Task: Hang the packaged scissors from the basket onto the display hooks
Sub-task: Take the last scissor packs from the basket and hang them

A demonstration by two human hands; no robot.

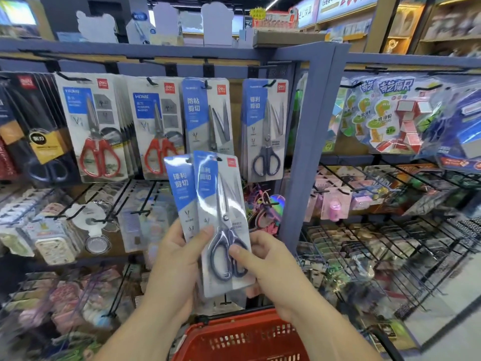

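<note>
- Scissors pack (226,196), blue-and-grey card with dark handles, stood upright between both hands.
- Left hand (177,259) gripped it and a rear pack (179,188); right hand (270,264) pinched its handle end.
- Basket (242,337) sat below.

Both forearms reached up from below, side by side. The left grip (177,259) and right grip (270,264) each pinched the packaged scissors (223,204), thumbs in front, fingers behind.

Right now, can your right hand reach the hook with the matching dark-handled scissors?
Probably yes: the right hand, pinching the front scissors pack, has open air up to that hook.
</note>
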